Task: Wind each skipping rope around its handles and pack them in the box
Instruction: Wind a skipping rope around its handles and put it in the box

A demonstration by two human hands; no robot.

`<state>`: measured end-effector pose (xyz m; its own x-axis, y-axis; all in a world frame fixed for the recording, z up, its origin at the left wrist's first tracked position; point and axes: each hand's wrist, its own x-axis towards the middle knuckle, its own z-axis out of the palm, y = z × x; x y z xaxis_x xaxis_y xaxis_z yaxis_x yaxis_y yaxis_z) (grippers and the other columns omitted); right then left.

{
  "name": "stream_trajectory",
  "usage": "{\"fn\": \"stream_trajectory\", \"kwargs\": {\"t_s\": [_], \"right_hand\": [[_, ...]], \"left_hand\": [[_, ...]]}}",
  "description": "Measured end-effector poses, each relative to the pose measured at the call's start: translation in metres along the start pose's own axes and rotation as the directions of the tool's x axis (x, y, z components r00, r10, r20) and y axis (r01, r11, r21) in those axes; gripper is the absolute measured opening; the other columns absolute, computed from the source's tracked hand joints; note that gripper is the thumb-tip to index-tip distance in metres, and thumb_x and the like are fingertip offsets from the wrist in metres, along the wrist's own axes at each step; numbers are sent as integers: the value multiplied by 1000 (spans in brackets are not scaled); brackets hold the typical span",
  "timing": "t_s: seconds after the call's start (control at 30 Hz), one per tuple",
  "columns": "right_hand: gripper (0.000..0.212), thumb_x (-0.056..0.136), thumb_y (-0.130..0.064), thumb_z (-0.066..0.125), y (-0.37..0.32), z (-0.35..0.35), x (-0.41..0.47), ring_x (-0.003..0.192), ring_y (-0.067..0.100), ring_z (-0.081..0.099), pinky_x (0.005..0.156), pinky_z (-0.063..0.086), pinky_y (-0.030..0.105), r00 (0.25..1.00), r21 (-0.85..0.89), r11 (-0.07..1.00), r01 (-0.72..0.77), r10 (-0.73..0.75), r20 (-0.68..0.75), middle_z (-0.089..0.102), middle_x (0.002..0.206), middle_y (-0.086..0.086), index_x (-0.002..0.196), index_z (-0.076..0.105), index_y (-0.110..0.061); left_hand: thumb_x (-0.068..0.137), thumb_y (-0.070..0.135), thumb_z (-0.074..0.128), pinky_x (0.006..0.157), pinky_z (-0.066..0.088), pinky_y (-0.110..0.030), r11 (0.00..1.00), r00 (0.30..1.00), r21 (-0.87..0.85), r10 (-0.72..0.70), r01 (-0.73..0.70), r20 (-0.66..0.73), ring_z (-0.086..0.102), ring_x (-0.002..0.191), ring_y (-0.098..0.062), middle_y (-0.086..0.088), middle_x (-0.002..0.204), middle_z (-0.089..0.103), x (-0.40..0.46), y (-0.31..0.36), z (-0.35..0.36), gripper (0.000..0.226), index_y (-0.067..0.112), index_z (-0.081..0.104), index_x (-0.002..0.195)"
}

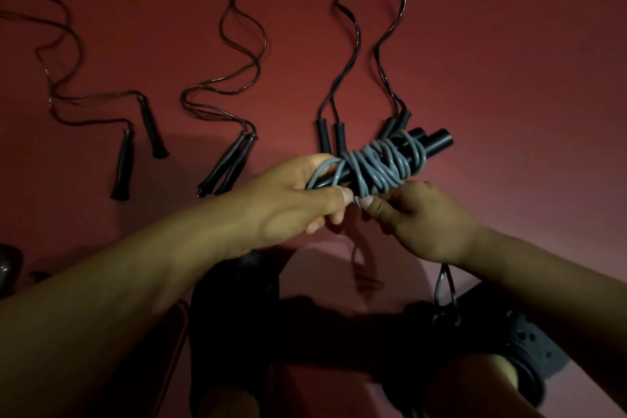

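Fingers of left hand point(298, 193) curled round black handles point(400, 153); right hand point(407, 217) pinching grey rope point(376, 168) mid-wind. Next: tucking remaining loop (dangling below wrist).

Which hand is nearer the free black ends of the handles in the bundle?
Right. The right hand pinches grey rope below the bundle's middle; the left hand grips the handles at their opposite end.

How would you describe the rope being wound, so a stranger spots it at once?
Start at the red floor, where black ropes lie stretched out. Above it, the left hand and right hand hold one bundle. Only this rope is grey, coiled around black handles.
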<state>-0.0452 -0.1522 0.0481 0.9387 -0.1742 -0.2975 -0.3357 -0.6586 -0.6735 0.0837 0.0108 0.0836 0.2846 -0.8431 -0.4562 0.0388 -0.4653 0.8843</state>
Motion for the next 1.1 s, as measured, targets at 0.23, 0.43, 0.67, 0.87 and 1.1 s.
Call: {"fn": "stream_trajectory", "kwargs": {"t_s": [0.23, 0.43, 0.67, 0.87, 1.1], "right_hand": [[44, 97, -49, 40, -13, -2, -2, 62, 15, 56, 64, 45, 34, 994, -74, 997, 0, 8, 108, 60, 62, -4, 68, 56, -19], [13, 97, -44, 45, -21, 8, -9, 76, 27, 60, 65, 44, 34, 968, -169, 976, 137, -95, 234, 61, 77, -2, 93, 50, -33], [24, 97, -38, 42, -20, 10, -10, 93, 31, 62, 71, 47, 36, 967, -230, 958, 174, -122, 221, 67, 103, 6, 119, 50, -30], [32, 99, -38, 40, -14, 12, -12, 99, 32, 61, 73, 42, 34, 960, -302, 932, 199, -124, 251, 66, 107, 7, 129, 47, -33], [28, 97, -44, 40, -7, 8, -13, 94, 33, 62, 70, 44, 34, 967, -281, 943, 180, -117, 225, 67, 100, 7, 116, 56, -30]], "left_hand": [[98, 19, 53, 60, 40, -30, 988, 979, 76, -119, 133, -168, 46, 51, -5, 7, 68, 63, 5, -21, 5, 11, 20, 58, 88], [96, 24, 57, 59, 41, -10, 927, 950, 323, -88, 188, -301, 61, 67, 2, 6, 76, 69, 9, -42, 14, 5, 21, 59, 93], [95, 37, 56, 74, 44, -31, 824, 929, 494, -98, 277, -357, 63, 89, -20, 1, 94, 68, 12, -52, 17, 19, 19, 55, 100], [94, 43, 55, 80, 53, -42, 784, 944, 543, -164, 300, -286, 64, 84, -21, 2, 89, 66, 16, -57, 18, 23, 20, 54, 96], [96, 41, 54, 80, 52, -36, 708, 963, 654, -176, 268, -204, 66, 90, -27, -5, 96, 68, 15, -52, 12, 23, 19, 51, 105]]}}
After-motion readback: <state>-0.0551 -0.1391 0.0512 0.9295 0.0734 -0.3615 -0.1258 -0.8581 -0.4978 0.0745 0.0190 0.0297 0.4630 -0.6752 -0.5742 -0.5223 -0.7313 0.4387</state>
